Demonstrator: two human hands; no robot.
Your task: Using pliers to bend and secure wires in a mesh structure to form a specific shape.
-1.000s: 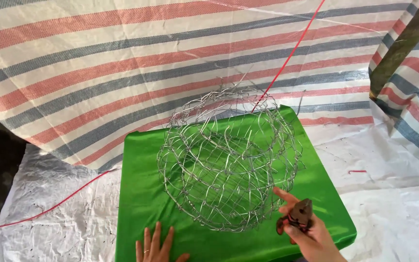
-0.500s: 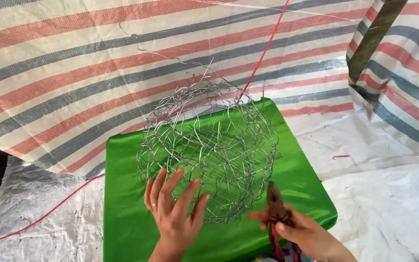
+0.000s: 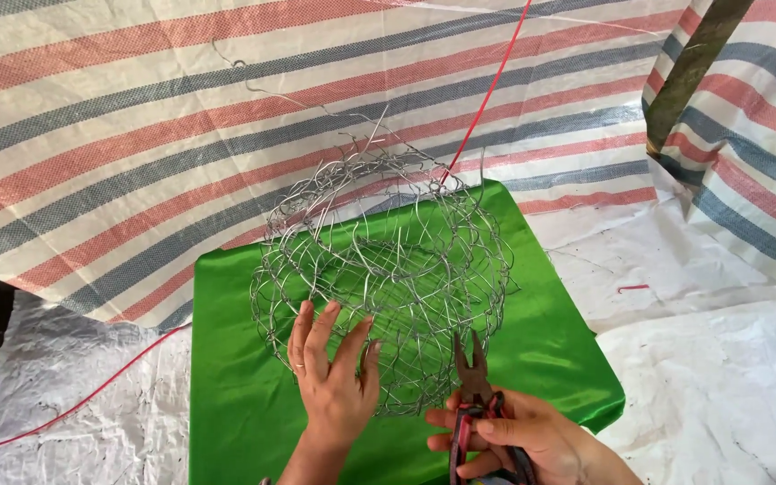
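1. Clearly, the rounded basket of thin silver wire mesh (image 3: 379, 278) stands in the middle of the table covered with shiny green cloth (image 3: 568, 359), and a red cord (image 3: 482, 108) comes down to its far rim from above.
2. I judge the basket to be very light, because it is mostly air between thin wires; it should be springy and easy to bend out of shape if pressed hard.
3. Loose wire ends stick out at the far top rim and look sharp, so a good hold is on the smoother side wall or the near lower rim, with spread fingers.
4. The left hand (image 3: 334, 377) is open, its fingers spread and laid flat against the near left wall of the mesh; it closes around nothing.
5. The right hand (image 3: 514, 440) is closed around the dark red handles of a pair of metal pliers (image 3: 473, 395), whose tip points up at the near lower edge of the basket, touching it or just beside it; I cannot tell which.
6. The green cloth looks smooth and slippery, so the basket may slide on it.
7. Behind hangs a woven plastic tarpaulin with red, blue and white stripes (image 3: 136, 135), and a crinkled white plastic sheet (image 3: 720, 377) lies around the table.
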